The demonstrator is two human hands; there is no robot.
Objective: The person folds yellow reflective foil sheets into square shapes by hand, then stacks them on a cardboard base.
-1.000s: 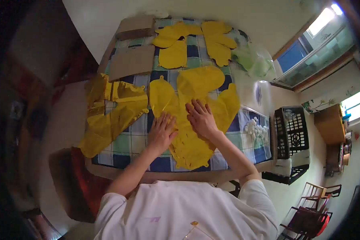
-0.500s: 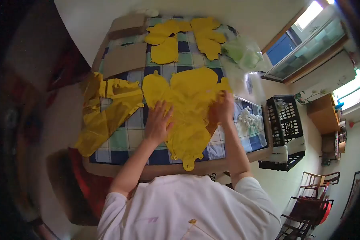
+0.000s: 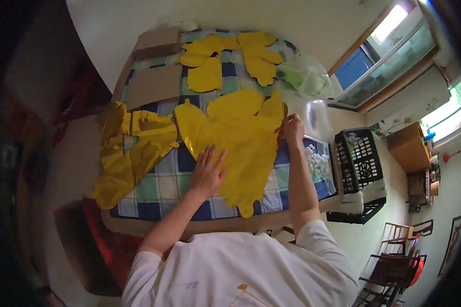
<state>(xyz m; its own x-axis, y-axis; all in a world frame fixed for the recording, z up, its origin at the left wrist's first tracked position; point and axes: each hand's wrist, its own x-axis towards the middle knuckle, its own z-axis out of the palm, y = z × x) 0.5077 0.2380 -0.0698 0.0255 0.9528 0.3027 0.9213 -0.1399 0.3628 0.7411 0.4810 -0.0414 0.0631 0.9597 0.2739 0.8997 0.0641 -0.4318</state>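
Observation:
A large yellow sheet with lobed edges (image 3: 246, 148) lies on the checked cloth in front of me. My left hand (image 3: 207, 174) rests on its left side, fingers spread and flat. At its upper right edge, my right hand (image 3: 293, 132) pinches the rim of the sheet, which lifts slightly there. To the left lies a shiny golden-yellow piece (image 3: 143, 138). Farther back are more matte yellow pieces, one at the centre (image 3: 205, 74) and one to its right (image 3: 260, 59).
Flat cardboard pieces (image 3: 153, 87) lie at the back left. Clear plastic bags with green contents (image 3: 305, 77) are at the back right. Small white items (image 3: 316, 162) sit near the right edge of the checked cloth (image 3: 143, 192). Black crates (image 3: 361, 158) stand beyond it.
My right hand has moved up along the sheet's right edge, and the sheet's upper right part is raised and smoother. My left hand is slightly lower, still spread.

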